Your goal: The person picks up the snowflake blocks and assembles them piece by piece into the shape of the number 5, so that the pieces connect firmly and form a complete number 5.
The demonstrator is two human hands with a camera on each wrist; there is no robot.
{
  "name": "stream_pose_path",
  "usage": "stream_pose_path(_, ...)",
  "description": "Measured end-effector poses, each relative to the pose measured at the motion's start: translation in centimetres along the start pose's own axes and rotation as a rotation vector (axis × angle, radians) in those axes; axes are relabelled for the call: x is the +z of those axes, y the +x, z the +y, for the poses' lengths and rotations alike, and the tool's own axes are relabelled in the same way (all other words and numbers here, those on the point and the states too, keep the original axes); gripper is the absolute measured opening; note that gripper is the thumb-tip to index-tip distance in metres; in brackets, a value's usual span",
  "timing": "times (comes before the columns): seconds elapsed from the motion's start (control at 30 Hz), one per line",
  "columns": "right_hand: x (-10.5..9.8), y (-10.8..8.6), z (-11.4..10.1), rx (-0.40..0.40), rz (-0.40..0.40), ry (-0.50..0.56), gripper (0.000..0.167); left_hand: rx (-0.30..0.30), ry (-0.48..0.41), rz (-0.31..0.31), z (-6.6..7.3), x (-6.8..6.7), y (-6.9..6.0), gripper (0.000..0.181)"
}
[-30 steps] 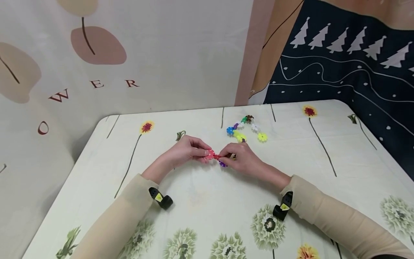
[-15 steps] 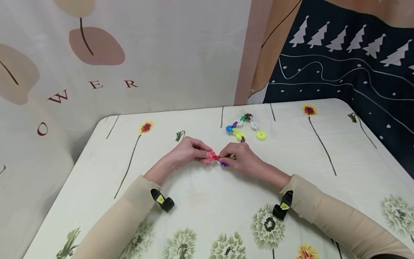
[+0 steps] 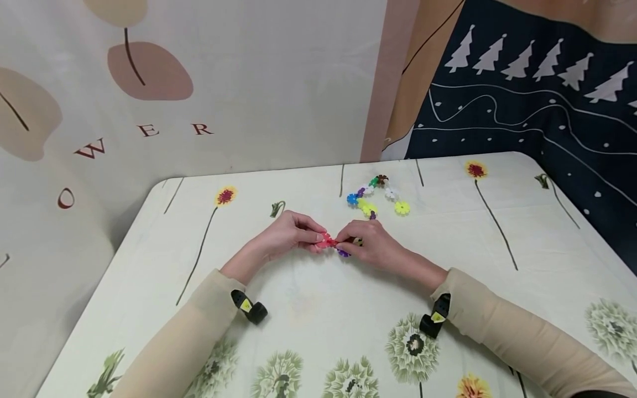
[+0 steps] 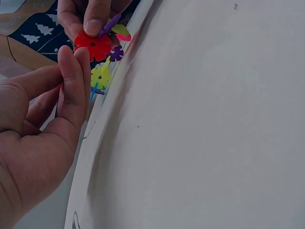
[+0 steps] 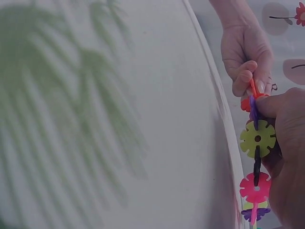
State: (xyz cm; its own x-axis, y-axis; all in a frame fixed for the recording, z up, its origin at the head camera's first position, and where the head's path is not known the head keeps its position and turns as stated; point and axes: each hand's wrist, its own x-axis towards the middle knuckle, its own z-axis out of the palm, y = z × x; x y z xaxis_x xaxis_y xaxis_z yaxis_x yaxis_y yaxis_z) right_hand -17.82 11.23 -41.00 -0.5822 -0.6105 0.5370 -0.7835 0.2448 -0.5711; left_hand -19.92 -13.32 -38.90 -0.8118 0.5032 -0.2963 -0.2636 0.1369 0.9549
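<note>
In the head view, my left hand [image 3: 293, 232] pinches a pinkish-red notched flower disc [image 3: 325, 240] between thumb and fingers. Facing it, my right hand [image 3: 370, 242] grips a red notched disc [image 4: 93, 46] at one end of a linked chain; the two discs meet edge to edge between the hands. Behind the right thumb, the right wrist view shows more linked discs: a yellow-green disc [image 5: 258, 137], a black one edge-on, and a pink disc [image 5: 252, 191]. A purple disc [image 3: 343, 253] peeks out below the right fingers. Whether the two red discs interlock is hard to tell.
Farther back, the chain's curved part lies on the flower-print tablecloth [image 3: 298, 309], with a blue disc [image 3: 352, 199], a brown disc [image 3: 382, 179] and a yellow disc [image 3: 402, 208]. A patterned curtain [image 3: 278, 83] hangs behind the table, a dark tree-print cloth [image 3: 522, 110] at right.
My left hand has shifted slightly right with its pinkish-red disc, closer to the right hand. The right hand stays nearly still, and the chain at the back keeps its shape.
</note>
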Motion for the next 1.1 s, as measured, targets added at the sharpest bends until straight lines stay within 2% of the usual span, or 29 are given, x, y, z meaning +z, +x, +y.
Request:
stream_pose_path(0.23,0.0,0.1,-0.3,0.037,-0.052,-0.013,0.011,0.0,0.05,-0.024,-0.2,-0.6,0.0,0.02)
stream_pose_path(0.5,-0.2,0.0,-0.2,0.058,-0.105,-0.042,0.009,-0.013,0.096,-0.014,-0.5,-1.6,0.2,0.025)
stream_pose_path(0.8,-0.6,-0.2,-0.6,0.116,-0.217,-0.083,0.009,-0.011,0.065,0.007,-0.5,-2.3,0.6,0.027)
stream_pose_path(0.97,-0.9,-0.4,-0.8,0.123,-0.213,-0.107,0.011,-0.003,0.08,0.034,-0.1,-2.7,1.4,0.027)
stream_pose_path(1.1,-1.1,-0.6,-0.9,0.06,-0.179,-0.139,0.015,0.008,0.071,0.062,0.4,-2.9,2.5,0.028)
